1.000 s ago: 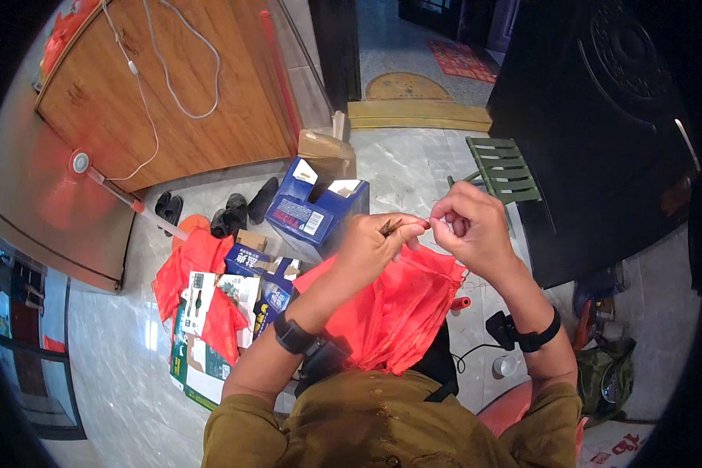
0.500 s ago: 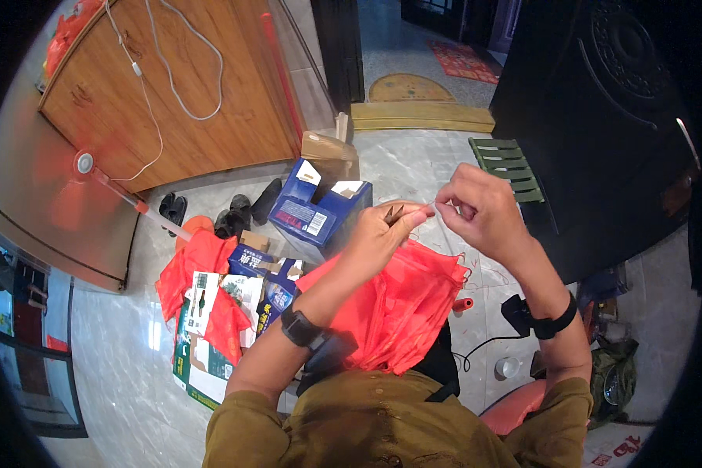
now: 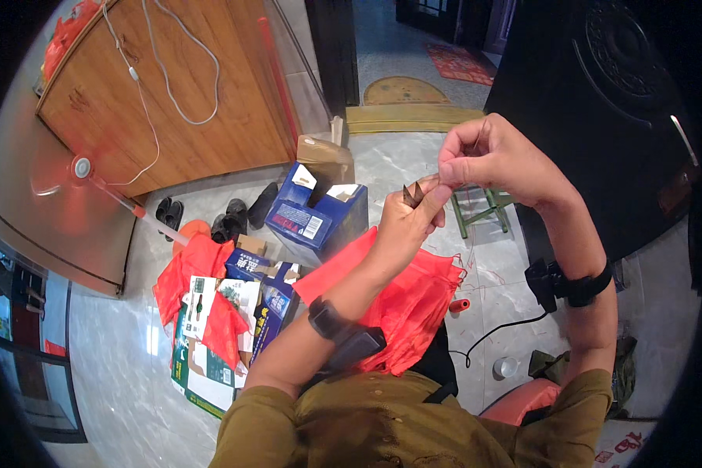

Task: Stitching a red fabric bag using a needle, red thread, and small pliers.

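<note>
Both my hands are raised over my lap, fingertips meeting. My left hand [image 3: 413, 218] is closed around small scissors [image 3: 413, 195], whose two dark pointed blades stick out past the fingers; the rest is hidden in the palm. Its thumb and forefinger pinch together at the tip. My right hand [image 3: 499, 164] pinches a fine thread against them, barely visible now. Below, a bright red cloth [image 3: 417, 304] with gathered, loose-threaded edges lies across my lap. A small red spool [image 3: 459, 306] rests on the floor to its right.
Blue cartons [image 3: 316, 210], flattened boxes and more red cloth [image 3: 199, 269] lie on the left floor. A fan [image 3: 82, 167] spins by the wooden panel [image 3: 179, 86]. Ahead right stands a green folding stool [image 3: 480, 210]. A white cup [image 3: 506, 366] and black cable [image 3: 495, 335] are at right.
Both hands have risen and moved forward; the right has turned and come up against the left fingertips. The pale strand between them no longer shows clearly. The stool's legs have come into view.
</note>
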The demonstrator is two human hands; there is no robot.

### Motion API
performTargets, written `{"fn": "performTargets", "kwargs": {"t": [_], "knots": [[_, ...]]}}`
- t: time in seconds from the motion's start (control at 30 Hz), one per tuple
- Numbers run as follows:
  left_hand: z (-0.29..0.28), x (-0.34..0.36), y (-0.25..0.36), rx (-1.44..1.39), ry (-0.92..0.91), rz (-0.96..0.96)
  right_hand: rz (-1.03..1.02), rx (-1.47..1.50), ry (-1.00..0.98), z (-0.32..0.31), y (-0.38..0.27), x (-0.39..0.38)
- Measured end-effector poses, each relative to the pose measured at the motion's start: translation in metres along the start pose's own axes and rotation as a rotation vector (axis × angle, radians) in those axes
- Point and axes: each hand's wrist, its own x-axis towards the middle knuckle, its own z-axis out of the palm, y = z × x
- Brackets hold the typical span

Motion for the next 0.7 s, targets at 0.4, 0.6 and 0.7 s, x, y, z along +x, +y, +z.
{"fn": "performTargets", "kwargs": {"t": [0.4, 0.6, 0.7], "knots": [[0.009, 0.013, 0.017, -0.007, 0.097, 0.121, -0.012, -0.107, 0.011, -0.004, -0.029, 0.009], [0.004, 0.009, 0.028, -0.244, -0.080, -0.009, -0.100, -0.151, 0.051, -0.006, -0.026, 0.018], [0.004, 0.008, 0.025, -0.302, -0.127, 0.028, -0.120, -0.215, 0.090, -0.011, -0.020, 0.022]]}}
